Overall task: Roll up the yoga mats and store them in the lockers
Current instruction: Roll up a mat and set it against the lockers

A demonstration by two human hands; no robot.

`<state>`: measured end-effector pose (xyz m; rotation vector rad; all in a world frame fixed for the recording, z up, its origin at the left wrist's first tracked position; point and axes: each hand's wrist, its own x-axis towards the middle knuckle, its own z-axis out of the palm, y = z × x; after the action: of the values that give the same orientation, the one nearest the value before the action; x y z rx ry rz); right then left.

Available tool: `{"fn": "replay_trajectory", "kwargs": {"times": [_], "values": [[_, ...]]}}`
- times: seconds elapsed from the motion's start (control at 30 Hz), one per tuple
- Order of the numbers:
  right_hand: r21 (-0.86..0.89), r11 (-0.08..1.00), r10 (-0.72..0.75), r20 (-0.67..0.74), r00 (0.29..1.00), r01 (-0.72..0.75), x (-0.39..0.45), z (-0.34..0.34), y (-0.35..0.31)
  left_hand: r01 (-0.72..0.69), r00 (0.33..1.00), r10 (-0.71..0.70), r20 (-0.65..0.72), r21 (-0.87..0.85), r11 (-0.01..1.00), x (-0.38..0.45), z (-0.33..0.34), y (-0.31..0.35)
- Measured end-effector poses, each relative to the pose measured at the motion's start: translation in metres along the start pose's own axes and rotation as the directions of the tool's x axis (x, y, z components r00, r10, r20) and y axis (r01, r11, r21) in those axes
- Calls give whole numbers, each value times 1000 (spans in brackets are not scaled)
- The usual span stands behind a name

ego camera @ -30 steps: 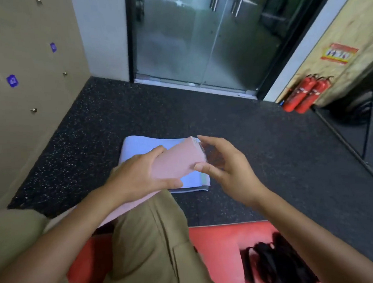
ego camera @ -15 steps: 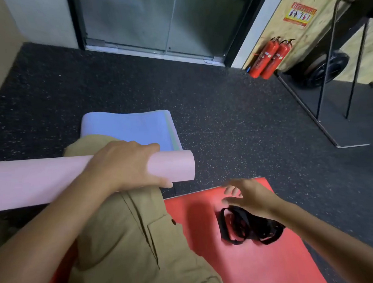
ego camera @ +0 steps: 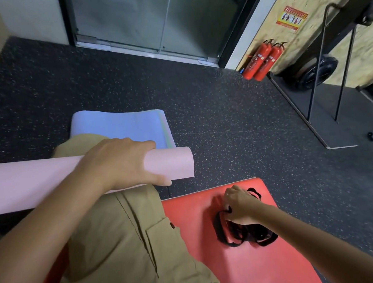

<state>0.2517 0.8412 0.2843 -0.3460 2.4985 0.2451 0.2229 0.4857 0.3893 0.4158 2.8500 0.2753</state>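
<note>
Left hand curled round rolled pink mat on knee; right hand pinching black strap — roll likely springs loose if one-handed grip slackens.

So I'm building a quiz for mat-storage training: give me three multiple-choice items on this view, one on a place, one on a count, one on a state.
1. Where do the black straps lie?
A. on the red mat
B. on the blue mat
C. against the glass door

2. How many red fire extinguishers stand by the wall?
A. one
B. two
C. four

3. What state is the pink mat in?
A. spread flat
B. folded in half
C. rolled up

Answers:
1. A, the straps rest on the red surface under the right hand, which pinches them.
2. B, two cylinders stand side by side.
3. C, it is a tube across the lap, gripped by the left hand.
</note>
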Motion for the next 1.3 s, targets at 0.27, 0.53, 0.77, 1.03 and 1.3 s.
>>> {"fn": "replay_trajectory", "kwargs": {"times": [0.27,0.53,0.77,1.03,1.3], "values": [[852,513,-98,178,979,-103,-14,-37,-21,22,1000,-22,5,-11,1000,-2,1,-6],[843,-537,-252,-142,957,-17,-9,-52,-52,52,999,-52,7,-73,996,-6,-2,-6],[806,-545,-3,-278,961,232,-7,-67,-79,65,998,-65,-8,-82,995,-6,-3,-6],[810,-495,-118,-421,899,314,2,-74,-91,79,997,-79,-1,-100,992,-4,-4,-7],[890,-151,-160,-451,878,430,-5,-97,-99,58,998,-54,36,-130,990,-3,-7,-6]]}}
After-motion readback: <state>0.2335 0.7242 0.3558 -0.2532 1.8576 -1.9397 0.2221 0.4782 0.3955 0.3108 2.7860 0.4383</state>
